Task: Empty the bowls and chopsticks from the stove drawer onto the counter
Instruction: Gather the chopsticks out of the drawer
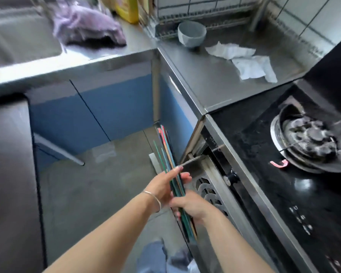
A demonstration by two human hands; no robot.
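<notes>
Both my hands hold one bundle of coloured chopsticks (166, 150) over the floor, just left of the open stove drawer (209, 186). My left hand (168, 184) grips the bundle near its middle. My right hand (191, 208) is closed around it lower down. The tips point away from me toward the blue cabinet. A grey bowl (192, 33) stands upright on the steel counter (215, 75) at the back. The inside of the drawer is mostly hidden; only its perforated metal rim shows.
Crumpled white paper towels (244, 60) lie on the counter near the bowl. A dish rack (201, 14) stands behind it. The black gas stove (303, 150) fills the right. A sink (18, 36) and a purple cloth (89, 26) are at the back left.
</notes>
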